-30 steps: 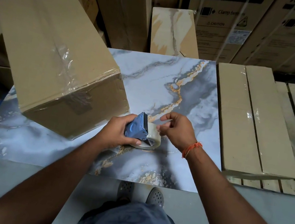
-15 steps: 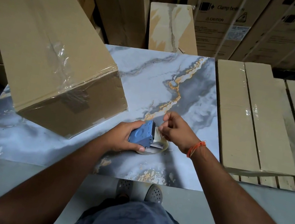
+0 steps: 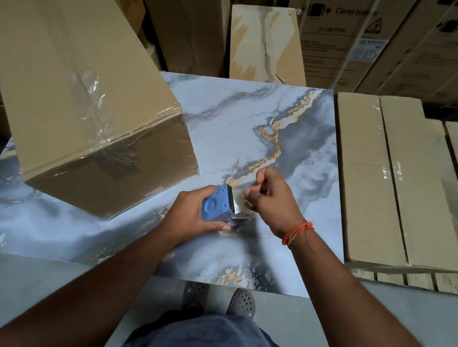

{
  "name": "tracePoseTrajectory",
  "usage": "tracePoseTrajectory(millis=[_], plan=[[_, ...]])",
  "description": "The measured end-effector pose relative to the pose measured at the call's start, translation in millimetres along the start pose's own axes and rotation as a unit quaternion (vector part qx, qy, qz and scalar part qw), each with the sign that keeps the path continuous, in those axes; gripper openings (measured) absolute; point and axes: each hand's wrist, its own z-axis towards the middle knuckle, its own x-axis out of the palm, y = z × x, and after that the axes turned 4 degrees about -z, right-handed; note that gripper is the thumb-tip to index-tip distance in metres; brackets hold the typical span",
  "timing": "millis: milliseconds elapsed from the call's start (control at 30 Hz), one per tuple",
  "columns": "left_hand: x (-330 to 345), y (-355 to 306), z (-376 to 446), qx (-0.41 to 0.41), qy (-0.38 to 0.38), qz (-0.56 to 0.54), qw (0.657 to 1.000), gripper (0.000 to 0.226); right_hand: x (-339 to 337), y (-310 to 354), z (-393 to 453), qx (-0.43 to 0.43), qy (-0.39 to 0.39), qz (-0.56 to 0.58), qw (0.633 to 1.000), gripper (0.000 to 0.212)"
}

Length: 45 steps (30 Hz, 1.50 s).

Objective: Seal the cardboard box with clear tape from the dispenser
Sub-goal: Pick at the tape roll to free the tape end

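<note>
The cardboard box [image 3: 84, 86] lies on the left part of the marbled tabletop [image 3: 231, 118], up and to the left of both hands, its long axis running away from the person and slanting left. Crinkled clear tape already crosses its near top edge.

In the head view, the left hand [image 3: 192, 216] is wrapped around the blue dispenser [image 3: 217, 206] and is the hand nearer the box. The right hand [image 3: 270, 200], fingers pinched narrow just beside the dispenser's blade, seems to be drawing out the tape end, though the tape itself is hard to see.
</note>
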Motion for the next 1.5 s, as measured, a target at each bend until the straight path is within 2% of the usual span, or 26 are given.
tracePoseTrajectory(millis=[233,567,667,833,1033,1200,1333,1500], plan=[[-12,-8,6,-0.029,0.001,0.027,0.999,0.074,-6,16,1,-0.019,-0.027,0.001,0.999,0.039],[-36,-21,27,0.025,0.070,0.180,0.981,0.077,-13,23,-2,-0.043,-0.042,-0.022,0.998,0.039],[-37,-22,29,0.041,0.087,0.219,0.971,0.076,-12,24,-4,-0.059,-0.037,-0.056,0.996,0.033],[-38,-20,27,0.034,0.079,0.214,0.973,0.074,-14,24,-8,-0.065,-0.066,-0.085,0.992,0.027],[-36,-22,25,0.031,0.072,0.210,0.975,0.071,-18,26,-10,-0.074,-0.081,-0.107,0.988,0.037],[-35,-24,27,0.034,0.075,0.207,0.975,0.075,-21,30,-10,-0.079,-0.081,-0.115,0.987,0.036],[-36,-18,24,0.024,0.090,0.207,0.974,0.071,-33,43,-9,-0.080,-0.112,-0.115,0.984,0.035],[-40,-12,19,0.050,0.079,0.223,0.970,0.066,-45,56,-11,-0.081,-0.087,-0.173,0.978,0.031]])
